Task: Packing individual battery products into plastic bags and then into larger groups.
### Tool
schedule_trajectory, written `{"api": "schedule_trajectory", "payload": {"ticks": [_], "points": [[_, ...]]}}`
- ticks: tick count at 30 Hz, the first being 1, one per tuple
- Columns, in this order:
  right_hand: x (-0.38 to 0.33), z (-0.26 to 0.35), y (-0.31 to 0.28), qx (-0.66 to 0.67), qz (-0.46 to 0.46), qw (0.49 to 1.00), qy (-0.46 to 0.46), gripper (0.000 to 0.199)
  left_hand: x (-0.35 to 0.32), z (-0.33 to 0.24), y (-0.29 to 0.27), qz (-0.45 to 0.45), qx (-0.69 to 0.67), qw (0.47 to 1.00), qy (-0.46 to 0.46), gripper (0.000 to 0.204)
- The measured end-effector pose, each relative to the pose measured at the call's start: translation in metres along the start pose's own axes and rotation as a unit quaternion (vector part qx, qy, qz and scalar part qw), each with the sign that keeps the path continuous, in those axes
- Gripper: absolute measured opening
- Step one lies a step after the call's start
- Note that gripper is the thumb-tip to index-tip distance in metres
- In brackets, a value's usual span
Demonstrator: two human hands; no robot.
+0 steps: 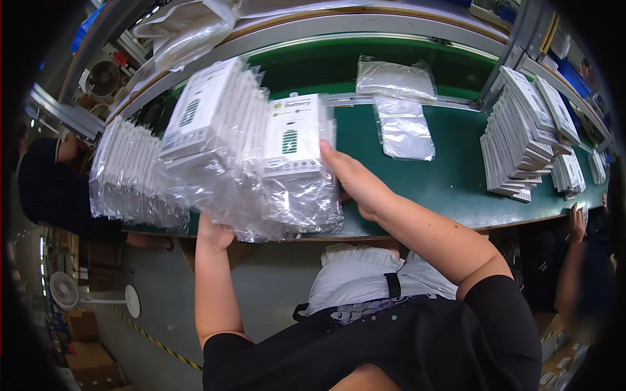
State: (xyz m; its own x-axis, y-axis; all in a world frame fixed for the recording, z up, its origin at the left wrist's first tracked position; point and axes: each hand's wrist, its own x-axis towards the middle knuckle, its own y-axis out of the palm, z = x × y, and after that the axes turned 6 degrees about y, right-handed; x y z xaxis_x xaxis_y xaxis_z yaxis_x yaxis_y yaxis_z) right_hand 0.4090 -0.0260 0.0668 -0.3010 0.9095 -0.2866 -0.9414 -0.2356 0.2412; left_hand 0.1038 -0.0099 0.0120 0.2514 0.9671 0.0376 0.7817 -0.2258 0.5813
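Holding a batch of bagged white boxes (pixel 291 140) at the left part of the green worktable (pixel 450 176), with both hands on it. Boxes stand side by side; faces turned to the camera carry a green battery pictogram. Loose clear plastic hangs crumpled below them, in front of the table's near edge. Whether the batch also rests on the table: cannot tell.

Right hand (pixel 358 184): clasps the right end of the batch, a digit laid along the edge of the front box; remaining fingers mostly behind, spacing not visible.

Left hand (pixel 215 232): under the batch at its lower left, touching the plastic. Fingers hidden by the bags; cannot tell whether spread or together.

Surroundings: a row of bagged boxes (pixel 130 166) just left of the batch, packed upright. Right of the batch and apart from it, a flat clear bag (pixel 405 129) lies in front of a pile of clear bags (pixel 396 79). Farther right, a leaning stack of white boxes (pixel 515 143), with a smaller stack (pixel 568 174) just beside it. A co-worker's hand (pixel 578 225) is at the table edge nearby. White pedestal fan (pixel 64 290) at lower left, beyond the table.
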Motion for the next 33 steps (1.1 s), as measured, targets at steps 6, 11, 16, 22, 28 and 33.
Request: {"api": "schedule_trajectory", "payload": {"ticks": [6,11,16,22,28,33], "points": [[0.041,-0.021,0.015,0.008,0.012,1.0,-0.016,0.084,-0.003,-0.022,-0.005,0.005,0.008,0.999,0.037,0.048],[0.066,-0.035,0.036,-0.017,0.007,1.0,0.0,0.092,-0.006,-0.041,-0.03,0.023,0.069,0.996,0.056,0.05],[0.086,-0.045,0.06,-0.021,-0.004,1.0,-0.016,0.094,-0.006,-0.059,-0.067,0.051,0.028,0.998,0.025,0.05],[0.083,-0.035,0.075,-0.048,-0.024,0.998,-0.014,0.095,-0.009,-0.065,-0.068,-0.066,0.042,0.996,0.045,0.049],[0.082,-0.037,0.074,0.056,0.019,0.997,-0.043,0.086,-0.014,-0.069,-0.078,-0.124,0.079,0.988,0.048,0.049],[0.035,-0.026,0.036,0.083,0.018,0.996,0.023,0.075,-0.022,-0.056,-0.022,-0.269,0.107,0.943,0.162,0.056]]}}
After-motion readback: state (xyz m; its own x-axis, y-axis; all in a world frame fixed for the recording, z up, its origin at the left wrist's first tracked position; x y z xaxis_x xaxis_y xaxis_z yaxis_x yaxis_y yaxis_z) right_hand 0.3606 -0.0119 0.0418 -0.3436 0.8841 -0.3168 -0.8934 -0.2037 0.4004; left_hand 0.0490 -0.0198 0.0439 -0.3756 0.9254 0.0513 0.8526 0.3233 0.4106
